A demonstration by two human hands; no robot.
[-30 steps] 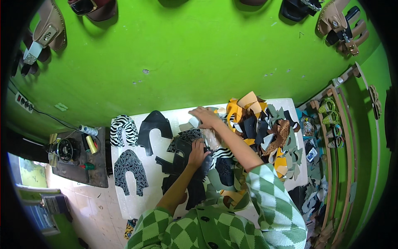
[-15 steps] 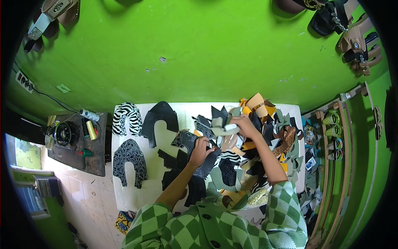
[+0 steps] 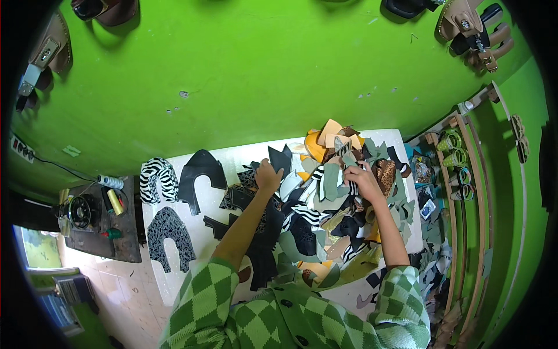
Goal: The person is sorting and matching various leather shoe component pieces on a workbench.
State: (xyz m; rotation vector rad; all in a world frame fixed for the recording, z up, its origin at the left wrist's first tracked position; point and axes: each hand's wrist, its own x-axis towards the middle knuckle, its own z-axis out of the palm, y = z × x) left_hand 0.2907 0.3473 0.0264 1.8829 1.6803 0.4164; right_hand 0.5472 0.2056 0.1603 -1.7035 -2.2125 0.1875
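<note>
A mixed pile of cut material scraps [image 3: 317, 218] in black, grey-green, zebra and tan covers the right half of the white table [image 3: 200, 244]. At the pile's left edge my left hand [image 3: 267, 177] is closed on a pointed black scrap [image 3: 281, 159]. My right hand [image 3: 365, 182] reaches into the pile's upper part, fingers bent at the edge of a grey-green scrap [image 3: 331, 181]. Left of the pile lie arch-shaped pieces: a zebra one [image 3: 152, 185], a plain black one [image 3: 202, 168] and a black-and-grey patterned one [image 3: 171, 238].
A dark side table [image 3: 99, 232] on the left carries thread spools [image 3: 110, 182] and a round black device [image 3: 82, 212]. Sandals hang on the green wall [image 3: 261, 75]. A wooden rack [image 3: 456, 221] holding footwear stands at right, with more scraps beside it.
My left hand has moved up and away from the black pieces to the pointed black scrap. The right hand has shifted right and lower over the pile. The view has turned somewhat right.
</note>
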